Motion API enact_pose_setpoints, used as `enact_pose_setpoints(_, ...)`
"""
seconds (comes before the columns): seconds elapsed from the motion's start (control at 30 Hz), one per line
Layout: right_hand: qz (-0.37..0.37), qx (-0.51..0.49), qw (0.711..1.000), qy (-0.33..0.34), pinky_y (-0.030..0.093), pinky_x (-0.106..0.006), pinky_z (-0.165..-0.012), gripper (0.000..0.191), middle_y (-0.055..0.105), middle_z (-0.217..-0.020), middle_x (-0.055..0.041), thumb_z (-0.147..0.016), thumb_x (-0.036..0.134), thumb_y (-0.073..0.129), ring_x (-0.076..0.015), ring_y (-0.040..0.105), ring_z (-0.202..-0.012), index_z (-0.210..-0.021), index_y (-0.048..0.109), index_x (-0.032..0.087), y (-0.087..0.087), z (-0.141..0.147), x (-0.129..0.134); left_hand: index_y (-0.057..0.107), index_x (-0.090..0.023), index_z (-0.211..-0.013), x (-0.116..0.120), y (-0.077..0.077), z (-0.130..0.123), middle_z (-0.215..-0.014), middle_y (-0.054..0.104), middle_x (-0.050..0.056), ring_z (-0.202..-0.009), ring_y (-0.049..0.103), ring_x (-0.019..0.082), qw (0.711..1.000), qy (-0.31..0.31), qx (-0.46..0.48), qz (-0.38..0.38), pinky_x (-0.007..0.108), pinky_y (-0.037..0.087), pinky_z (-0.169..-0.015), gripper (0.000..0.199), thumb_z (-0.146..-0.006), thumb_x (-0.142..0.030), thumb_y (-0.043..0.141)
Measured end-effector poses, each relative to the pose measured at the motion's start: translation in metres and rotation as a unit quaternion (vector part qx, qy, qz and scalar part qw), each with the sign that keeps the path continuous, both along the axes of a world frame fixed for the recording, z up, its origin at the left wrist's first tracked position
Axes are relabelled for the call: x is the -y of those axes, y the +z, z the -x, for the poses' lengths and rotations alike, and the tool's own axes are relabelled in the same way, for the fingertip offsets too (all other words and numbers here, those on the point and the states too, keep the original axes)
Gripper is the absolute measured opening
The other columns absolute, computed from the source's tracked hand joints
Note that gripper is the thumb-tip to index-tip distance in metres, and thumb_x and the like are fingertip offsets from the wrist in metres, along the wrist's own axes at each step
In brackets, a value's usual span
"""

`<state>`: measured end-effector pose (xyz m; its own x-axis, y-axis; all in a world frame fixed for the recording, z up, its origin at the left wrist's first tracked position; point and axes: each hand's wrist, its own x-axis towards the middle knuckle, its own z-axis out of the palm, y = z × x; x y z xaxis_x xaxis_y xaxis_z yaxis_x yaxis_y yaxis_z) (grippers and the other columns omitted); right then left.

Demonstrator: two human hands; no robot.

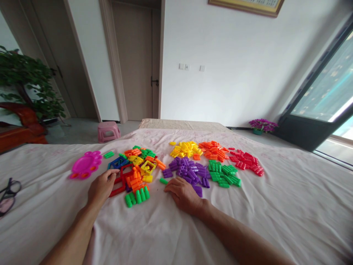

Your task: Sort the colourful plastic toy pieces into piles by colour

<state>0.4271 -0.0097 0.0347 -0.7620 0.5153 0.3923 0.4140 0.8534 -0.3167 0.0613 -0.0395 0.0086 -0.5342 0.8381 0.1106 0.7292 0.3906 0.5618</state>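
My left hand point(101, 186) is at the left edge of a mixed pile, its bent fingers at the red square frames point(118, 187); whether they grip one is unclear. Orange pieces point(135, 181) and green pieces point(138, 197) lie right of it. My right hand point(183, 193) rests with curled fingers beside a small green piece point(163, 181), in front of the purple pile point(189, 169); its fingertips are partly hidden. Beyond are a yellow pile point(186, 149) and an orange pile point(213, 150). A green pile point(224, 173) and a red pile point(246, 162) are farther right.
A magenta paw-shaped tray point(86, 163) lies at the left on the pale cloth point(289, 198). Glasses point(9, 195) are at the far left edge. Beyond the cloth stand a pink stool point(108, 131) and a pot of purple flowers point(263, 126).
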Motion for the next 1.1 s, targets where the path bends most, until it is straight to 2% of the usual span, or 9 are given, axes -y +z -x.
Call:
enact_pose_setpoints(0.23,0.001,-0.007,1.000,0.006,0.047,-0.032,-0.094,0.027,0.071,-0.106,-0.0044,-0.092,0.008,0.052,-0.0189,0.061,-0.100,-0.105,0.070,0.022,0.001,0.000,-0.001,0.069,-0.030,-0.116,0.000,-0.002,0.001,-0.113,0.075,0.004,-0.099,0.068,0.024,1.000,-0.006,-0.001,-0.008,0.031,0.047,-0.079,0.041,-0.091,-0.045,0.039)
enact_pose_setpoints(0.67,0.002,0.004,1.000,0.002,0.048,-0.033,-0.095,0.027,0.070,-0.106,-0.0050,-0.092,0.009,0.051,-0.0189,0.061,-0.101,-0.106,0.070,0.023,0.001,0.000,0.000,0.071,-0.028,-0.113,0.002,0.004,-0.003,-0.109,0.077,0.004,-0.096,0.070,0.023,1.000,-0.005,-0.001,-0.026,0.028,0.049,-0.076,0.038,-0.090,-0.042,0.044)
enact_pose_setpoints(1.1,0.002,-0.003,1.000,0.006,0.048,-0.034,-0.094,0.026,0.070,-0.104,-0.0057,-0.093,0.010,0.051,-0.0192,0.061,-0.101,-0.106,0.070,0.022,0.000,0.000,0.000,0.071,-0.029,-0.113,0.004,0.008,-0.007,-0.110,0.076,0.003,-0.097,0.069,0.023,1.000,0.005,-0.003,-0.007,0.029,0.049,-0.076,0.039,-0.090,-0.042,0.042)
